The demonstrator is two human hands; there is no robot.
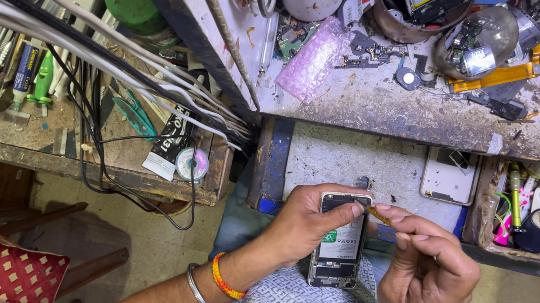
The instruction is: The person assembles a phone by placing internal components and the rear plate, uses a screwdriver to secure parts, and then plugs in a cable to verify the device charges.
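Two hands meet over one opened phone [339,242], held above our lap just in front of the pulled-out drawer [356,162]. Our left hand [305,223] wraps the phone from the side, thumb and fingers clamped on its edges, the back off and the battery and board bare. Our right hand [426,273] has its fingers pinched narrow on a small amber pick [378,214], whose tip sits at the phone's top right corner.

We judge the main risk to lie at that corner: if the pick slips or digs in too deep, it could scrape the board or tear a thin flex cable. A hard pry could also crack the frame. The phone rests on nothing but our grip, so a jolt from the pick could twist it free and drop it to the floor. The bench [437,114] above is crowded with loose parts, and any small piece that falls among them would be hard to find.
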